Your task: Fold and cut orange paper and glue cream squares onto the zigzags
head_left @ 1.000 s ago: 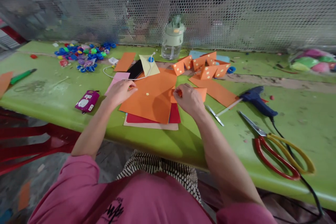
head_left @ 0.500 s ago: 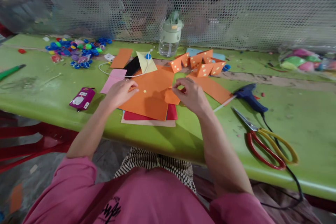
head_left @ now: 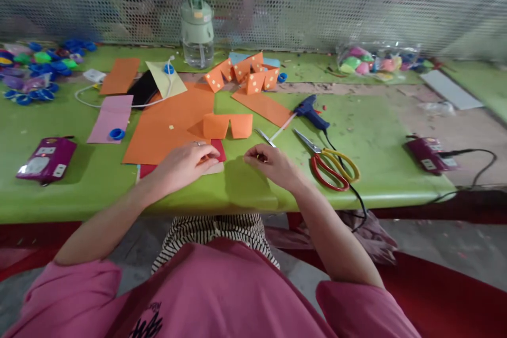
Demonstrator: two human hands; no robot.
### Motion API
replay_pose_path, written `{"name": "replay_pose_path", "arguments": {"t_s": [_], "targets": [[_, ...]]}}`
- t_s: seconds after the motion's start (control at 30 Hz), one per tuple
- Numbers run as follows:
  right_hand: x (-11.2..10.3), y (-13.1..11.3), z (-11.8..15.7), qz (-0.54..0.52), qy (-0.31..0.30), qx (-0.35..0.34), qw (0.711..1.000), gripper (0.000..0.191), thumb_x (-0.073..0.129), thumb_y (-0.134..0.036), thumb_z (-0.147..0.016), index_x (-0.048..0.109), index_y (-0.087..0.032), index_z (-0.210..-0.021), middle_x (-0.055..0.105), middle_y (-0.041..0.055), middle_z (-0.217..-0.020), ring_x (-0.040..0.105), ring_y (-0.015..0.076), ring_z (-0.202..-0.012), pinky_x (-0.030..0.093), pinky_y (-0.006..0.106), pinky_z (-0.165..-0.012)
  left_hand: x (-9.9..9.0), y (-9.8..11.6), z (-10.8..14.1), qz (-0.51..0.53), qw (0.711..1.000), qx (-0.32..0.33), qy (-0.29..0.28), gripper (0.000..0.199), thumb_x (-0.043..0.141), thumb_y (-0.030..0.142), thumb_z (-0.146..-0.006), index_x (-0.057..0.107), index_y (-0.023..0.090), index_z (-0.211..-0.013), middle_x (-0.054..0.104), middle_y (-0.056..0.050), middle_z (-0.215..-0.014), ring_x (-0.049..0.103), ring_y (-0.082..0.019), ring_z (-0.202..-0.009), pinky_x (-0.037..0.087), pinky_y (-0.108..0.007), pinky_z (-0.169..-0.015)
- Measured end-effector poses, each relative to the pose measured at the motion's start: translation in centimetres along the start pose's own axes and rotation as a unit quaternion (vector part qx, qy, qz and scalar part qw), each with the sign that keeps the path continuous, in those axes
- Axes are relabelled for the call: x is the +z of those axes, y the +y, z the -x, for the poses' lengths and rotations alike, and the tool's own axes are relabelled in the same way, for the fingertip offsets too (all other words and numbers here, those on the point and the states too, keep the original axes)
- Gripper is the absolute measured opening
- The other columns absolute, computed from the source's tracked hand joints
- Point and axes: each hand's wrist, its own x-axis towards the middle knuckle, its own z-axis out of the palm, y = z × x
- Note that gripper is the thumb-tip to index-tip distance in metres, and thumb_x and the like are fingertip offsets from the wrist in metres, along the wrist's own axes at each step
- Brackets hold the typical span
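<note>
My left hand (head_left: 188,163) rests by the near edge of the stacked paper, fingers loosely curled, with a gap at the thumb and nothing visible in them. My right hand (head_left: 271,163) hovers over the green table, thumb and fingertips pinched together; what they hold, if anything, is too small to make out. A pointed metal tip (head_left: 264,137) shows just beyond the right knuckles; whether the hand holds it I cannot tell. Ahead of both hands stands a folded orange paper piece (head_left: 241,125) with a notch, partly over the large orange sheet (head_left: 158,134). Red paper (head_left: 218,151) peeks out beneath.
Dotted orange paper pieces (head_left: 263,80) stand farther back. To the right lie a blue glue gun (head_left: 312,112) and scissors (head_left: 330,169). A water bottle (head_left: 197,29) stands by the mesh. Purple power sockets (head_left: 48,160) sit left, another (head_left: 430,156) right.
The view has swung right. Both hands have drawn back nearer to the table's front edge. The folded orange piece, earlier partly behind my right hand, now stands free of it.
</note>
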Motion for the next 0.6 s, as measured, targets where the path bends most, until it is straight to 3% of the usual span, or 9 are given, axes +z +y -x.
{"name": "replay_pose_path", "arguments": {"t_s": [0.13,0.27,0.37,0.47,0.6], "targets": [[1.1,-0.7,0.6,-0.162,-0.015,0.006,0.987,0.027,0.06,-0.044,-0.09,0.068,-0.018,-0.091,0.053,-0.0048,-0.064,0.041,0.0092,-0.056,0.033,0.024,-0.052,2.2,1.5,-1.0,0.113,0.993,0.018,0.023,0.018,0.064,0.03,-0.092,0.07,0.022,-0.107,0.078,-0.005,-0.103,0.072,-0.017,-0.085,0.057,-0.03,-0.079],[2.0,-1.2,1.0,-0.169,0.034,-0.013,0.985,0.025,0.061,-0.041,-0.089,0.069,-0.017,-0.091,0.06,-0.0018,-0.071,0.047,0.0102,-0.062,0.035,0.024,-0.056,3.8,1.7,-1.6,0.213,0.976,0.015,0.047,0.017,0.066,0.032,-0.091,0.067,0.02,-0.103,0.078,-0.005,-0.1,0.074,-0.018,-0.091,0.059,-0.032,-0.084],[1.9,-1.4,1.8,-0.153,0.058,-0.04,0.986,0.024,0.058,-0.036,-0.092,0.072,-0.017,-0.095,0.067,0.0023,-0.084,0.053,0.0116,-0.071,0.04,0.025,-0.062,4.2,1.5,-1.7,0.271,0.961,0.003,0.045,0.017,0.065,0.035,-0.091,0.067,0.021,-0.1,0.079,-0.005,-0.099,0.074,-0.019,-0.094,0.059,-0.033,-0.085],[1.7,-1.2,2.9,-0.167,0.039,-0.047,0.984,0.03,0.056,-0.036,-0.093,0.075,-0.019,-0.109,0.066,0.0028,-0.09,0.052,0.0107,-0.07,0.041,0.025,-0.063,4.3,1.6,-1.7,0.307,0.951,-0.011,0.042,0.021,0.065,0.038,-0.089,0.069,0.02,-0.1,0.078,-0.005,-0.093,0.073,-0.018,-0.086,0.059,-0.03,-0.077],[2.3,-0.6,4.3,-0.29,0.003,-0.01,0.957,0.042,0.06,-0.04,-0.091,0.069,-0.021,-0.128,0.067,0.0036,-0.096,0.053,0.0101,-0.07,0.044,0.024,-0.062,4.5,2.0,-1.7,0.307,0.95,-0.015,0.063,0.022,0.066,0.04,-0.088,0.07,0.021,-0.098,0.076,-0.003,-0.084,0.069,-0.015,-0.074,0.055,-0.027,-0.067]]}}
